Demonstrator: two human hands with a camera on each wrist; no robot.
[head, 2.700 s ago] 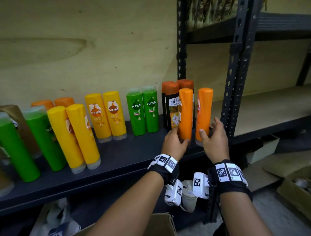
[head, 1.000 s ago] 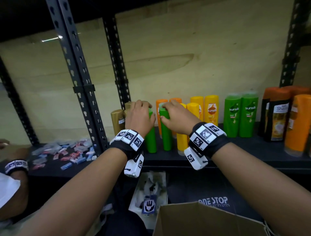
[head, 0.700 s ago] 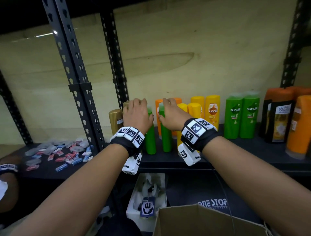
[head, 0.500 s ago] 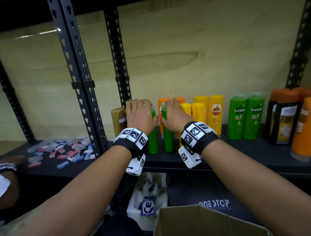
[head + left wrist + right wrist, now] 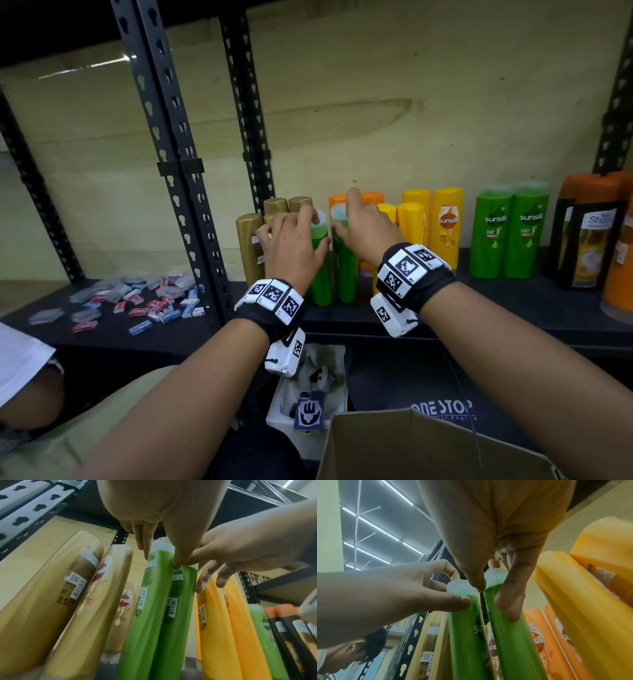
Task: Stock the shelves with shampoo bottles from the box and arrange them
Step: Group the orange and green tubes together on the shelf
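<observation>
Two green shampoo bottles stand side by side at the front of the black shelf (image 5: 479,308). My left hand (image 5: 301,236) grips the top of the left green bottle (image 5: 322,274), thumb on its front and fingers behind the cap. My right hand (image 5: 356,226) pinches the right green bottle (image 5: 344,274) just under its cap. The left wrist view shows the left hand (image 5: 161,559) over the left bottle (image 5: 149,615). In the right wrist view, the right hand (image 5: 496,599) pinches the right bottle (image 5: 513,649).
Gold bottles (image 5: 250,246) stand left of the green pair, orange and yellow ones (image 5: 445,222) behind and right, then another green pair (image 5: 510,233) and dark bottles (image 5: 589,240). Black posts (image 5: 178,171) divide the shelf; small packets (image 5: 137,301) lie left. A cardboard box (image 5: 411,452) sits below. A person (image 5: 24,370) is at left.
My hands left the orange bottles at the right end and came to the two green bottles further left. Over the last second they stay on the tops, fingers spreading slightly.
</observation>
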